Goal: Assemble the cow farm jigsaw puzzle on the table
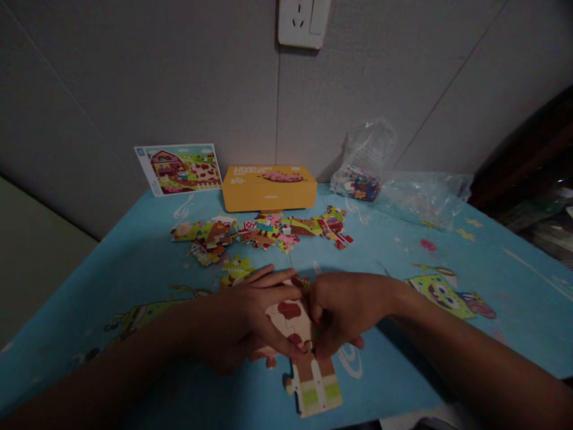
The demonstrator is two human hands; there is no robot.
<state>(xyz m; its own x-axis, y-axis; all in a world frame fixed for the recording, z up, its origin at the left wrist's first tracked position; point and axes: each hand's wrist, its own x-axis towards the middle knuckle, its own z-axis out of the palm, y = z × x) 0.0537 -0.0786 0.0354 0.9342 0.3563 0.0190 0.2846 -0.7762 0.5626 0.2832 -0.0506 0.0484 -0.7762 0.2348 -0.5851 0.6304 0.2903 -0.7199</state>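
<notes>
A partly joined jigsaw section (290, 316) with brown cow patches on cream lies on the table below my hands. My left hand (255, 316) lies over its left side, fingers spread, the thumb pressing near a seam. At the right edge my right hand (338, 307) is curled, its fingertips down at the top of a puzzle piece (316, 385) with a white fence post and green grass. That piece meets the section at the near end. Both hands cover part of the section, and the exact grip of the right fingers is partly hidden.
Loose puzzle pieces (264, 230) lie heaped beyond the hands. Behind them stand a yellow puzzle box (268, 194) and a farm picture card (181, 169) leaning on the wall. A clear bag with more pieces (360, 179) and a crumpled clear bag (425, 194) lie at the right.
</notes>
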